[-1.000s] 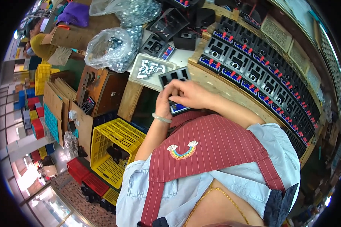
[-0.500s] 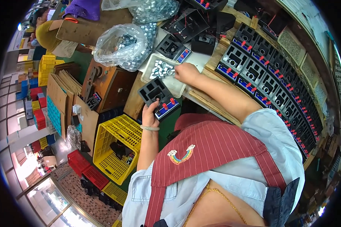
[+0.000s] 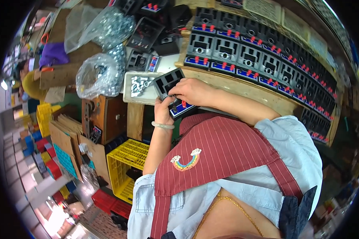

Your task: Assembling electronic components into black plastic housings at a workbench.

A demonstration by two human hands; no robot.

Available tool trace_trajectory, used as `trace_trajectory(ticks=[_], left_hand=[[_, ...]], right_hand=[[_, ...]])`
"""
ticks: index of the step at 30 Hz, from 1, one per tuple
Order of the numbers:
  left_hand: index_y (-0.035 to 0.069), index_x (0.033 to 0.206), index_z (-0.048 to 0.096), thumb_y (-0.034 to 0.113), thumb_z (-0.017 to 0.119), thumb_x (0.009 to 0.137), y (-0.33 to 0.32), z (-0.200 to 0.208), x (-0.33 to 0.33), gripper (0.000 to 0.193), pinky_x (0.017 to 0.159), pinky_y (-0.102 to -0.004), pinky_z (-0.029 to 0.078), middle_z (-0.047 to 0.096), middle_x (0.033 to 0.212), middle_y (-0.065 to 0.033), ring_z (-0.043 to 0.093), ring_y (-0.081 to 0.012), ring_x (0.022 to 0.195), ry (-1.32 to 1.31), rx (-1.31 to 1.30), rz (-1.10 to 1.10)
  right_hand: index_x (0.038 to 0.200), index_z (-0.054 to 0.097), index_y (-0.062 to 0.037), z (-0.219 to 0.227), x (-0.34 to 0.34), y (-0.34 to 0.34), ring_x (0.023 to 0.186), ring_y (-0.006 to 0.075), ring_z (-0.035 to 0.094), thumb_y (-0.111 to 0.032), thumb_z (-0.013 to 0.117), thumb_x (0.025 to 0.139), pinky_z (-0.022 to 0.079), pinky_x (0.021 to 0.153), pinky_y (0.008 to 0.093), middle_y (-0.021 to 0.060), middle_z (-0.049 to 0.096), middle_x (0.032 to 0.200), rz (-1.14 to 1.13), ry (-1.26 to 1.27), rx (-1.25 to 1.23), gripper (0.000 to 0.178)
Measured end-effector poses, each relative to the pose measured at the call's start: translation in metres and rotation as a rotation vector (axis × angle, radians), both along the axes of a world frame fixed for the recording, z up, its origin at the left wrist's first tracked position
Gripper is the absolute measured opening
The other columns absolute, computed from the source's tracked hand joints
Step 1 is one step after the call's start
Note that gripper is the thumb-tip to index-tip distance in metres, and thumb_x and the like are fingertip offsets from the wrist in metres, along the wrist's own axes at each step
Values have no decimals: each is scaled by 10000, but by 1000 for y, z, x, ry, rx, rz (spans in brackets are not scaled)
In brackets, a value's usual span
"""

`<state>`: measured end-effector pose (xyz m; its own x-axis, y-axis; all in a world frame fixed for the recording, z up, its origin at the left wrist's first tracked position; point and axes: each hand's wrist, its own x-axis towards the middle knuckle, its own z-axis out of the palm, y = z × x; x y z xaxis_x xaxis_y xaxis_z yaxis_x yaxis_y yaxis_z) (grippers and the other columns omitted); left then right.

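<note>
Gripping a black plastic switch panel (image 3: 172, 92) with red buttons and a blue strip, the left hand (image 3: 163, 110) clasps its lower edge while the right hand (image 3: 192, 91) pinches at its face. Just left of both hands sits a shallow grey tray (image 3: 128, 94) of small metal parts, with crinkled clear bags (image 3: 99, 75) of shiny hardware farther left. Beyond the right hand, matching panels (image 3: 243, 55) lie in rows on the wooden bench.

Red striped apron (image 3: 227, 151), pale blue shirt (image 3: 295, 159), bangle (image 3: 162, 126)
</note>
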<state>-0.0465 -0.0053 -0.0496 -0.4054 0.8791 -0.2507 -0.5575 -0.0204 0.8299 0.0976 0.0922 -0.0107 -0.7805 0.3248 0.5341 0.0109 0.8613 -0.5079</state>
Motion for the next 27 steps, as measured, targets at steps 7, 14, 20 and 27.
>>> trace_trajectory(ticks=[7, 14, 20, 27], left_hand=[[0, 1226, 444, 57, 656, 835, 15, -2, 25, 448, 767, -314, 540, 587, 1104, -120, 629, -210, 942, 52, 60, -114], [76, 1364, 372, -27, 651, 797, 21, 31, 59, 640, 938, -345, 483, 527, 1226, -93, 565, -212, 1080, 91, 220, -330], [85, 1308, 395, -74, 651, 698, 45, 23, 75, 681, 906, -331, 488, 526, 1204, -97, 556, -203, 1079, 324, 47, -490], [95, 1440, 301, 44, 646, 854, 52, 23, 113, 682, 886, -367, 482, 506, 1289, -182, 535, -203, 1121, 462, 105, -525]], right_hand=[[1010, 628, -78, 0, 42, 2, 748, 318, 639, -54, 607, 764, 494, 678, 418, 127, 647, 754, -61, 11, -207, 248], [1274, 418, -64, 20, 93, -1, 1150, 330, 481, -185, 782, 674, 397, 971, 426, 170, 528, 1160, -503, 310, -154, 712], [1238, 358, -4, 10, 121, -6, 1103, 401, 520, -199, 781, 606, 415, 965, 443, 231, 526, 1140, -468, 147, -415, 785], [1286, 327, 16, -41, 210, 11, 1147, 371, 498, -178, 762, 585, 406, 994, 422, 246, 458, 1225, -779, 239, -331, 848]])
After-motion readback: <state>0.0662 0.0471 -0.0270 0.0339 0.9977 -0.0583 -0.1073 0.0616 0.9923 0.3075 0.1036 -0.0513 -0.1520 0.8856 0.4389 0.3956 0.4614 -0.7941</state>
